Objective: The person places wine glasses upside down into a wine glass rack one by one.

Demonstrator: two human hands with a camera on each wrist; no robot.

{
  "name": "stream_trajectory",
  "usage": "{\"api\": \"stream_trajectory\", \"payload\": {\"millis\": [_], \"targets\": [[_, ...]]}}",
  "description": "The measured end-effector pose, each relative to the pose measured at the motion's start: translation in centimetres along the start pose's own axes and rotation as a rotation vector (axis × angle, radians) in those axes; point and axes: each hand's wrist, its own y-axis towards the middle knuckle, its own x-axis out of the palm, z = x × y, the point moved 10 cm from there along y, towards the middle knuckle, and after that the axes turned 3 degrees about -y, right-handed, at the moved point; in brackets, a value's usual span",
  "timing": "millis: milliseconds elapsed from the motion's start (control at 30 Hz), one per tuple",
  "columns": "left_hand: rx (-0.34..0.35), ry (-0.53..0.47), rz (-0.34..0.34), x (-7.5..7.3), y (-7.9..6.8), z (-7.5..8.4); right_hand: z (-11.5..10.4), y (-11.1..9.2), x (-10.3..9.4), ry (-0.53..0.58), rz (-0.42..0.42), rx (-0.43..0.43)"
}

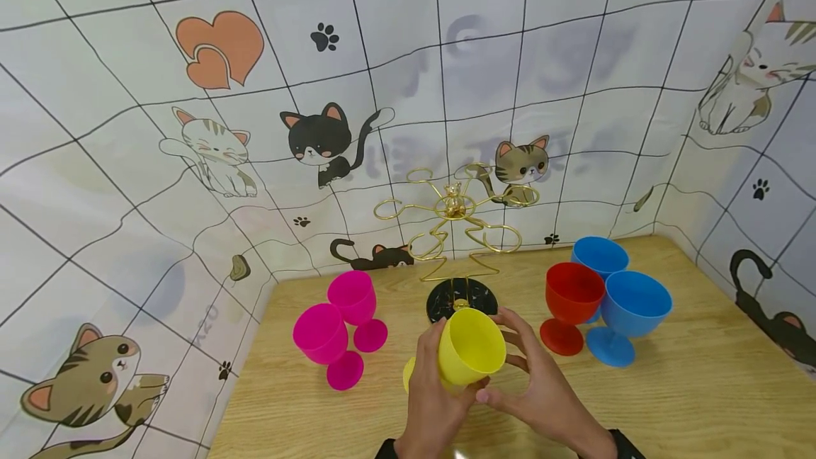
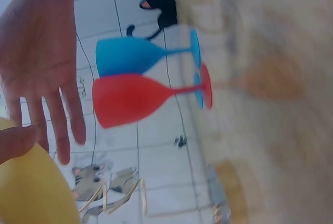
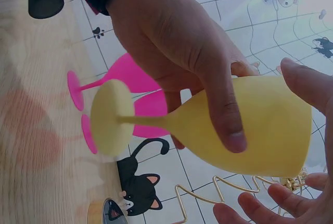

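My left hand (image 1: 430, 392) grips a yellow plastic goblet (image 1: 472, 349) round its bowl, with the thumb (image 3: 229, 125) lying along the side in the right wrist view. The goblet is tilted, its mouth towards the head camera and its stem and round foot (image 3: 112, 117) pointing away to the left. Beside the bowl, on the other side, is my right hand (image 1: 542, 392). Its fingers are spread and fairly straight near the rim, as the left wrist view also shows. Just behind the goblet stands a gold wire rack (image 1: 454, 217) with looped arms and a black round base (image 1: 440, 299).
Two pink goblets (image 1: 321, 335) stand upright on the wooden table (image 1: 268, 402) at the left. To the right are a red goblet (image 1: 574, 295) and two blue goblets (image 1: 637, 303), close together. A cat-printed sheet (image 1: 408, 55) hangs behind and around the table.
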Motion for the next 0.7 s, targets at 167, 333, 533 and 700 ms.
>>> {"api": "stream_trajectory", "payload": {"millis": [167,333,533,700], "targets": [[0.17,0.156,0.063,-0.9,0.2,1.3,0.2,0.1,0.0,0.004,-0.01,-0.024],[0.266,0.265,0.082,-1.0,0.0,2.2,0.4,0.2,0.0,0.025,-0.018,-0.019],[0.386,0.326,0.083,-1.0,-0.2,3.5,0.5,0.1,0.0,0.019,-0.028,-0.024],[0.431,0.394,0.076,-0.9,-0.3,4.0,0.5,0.0,0.0,0.018,-0.055,-0.05]]}}
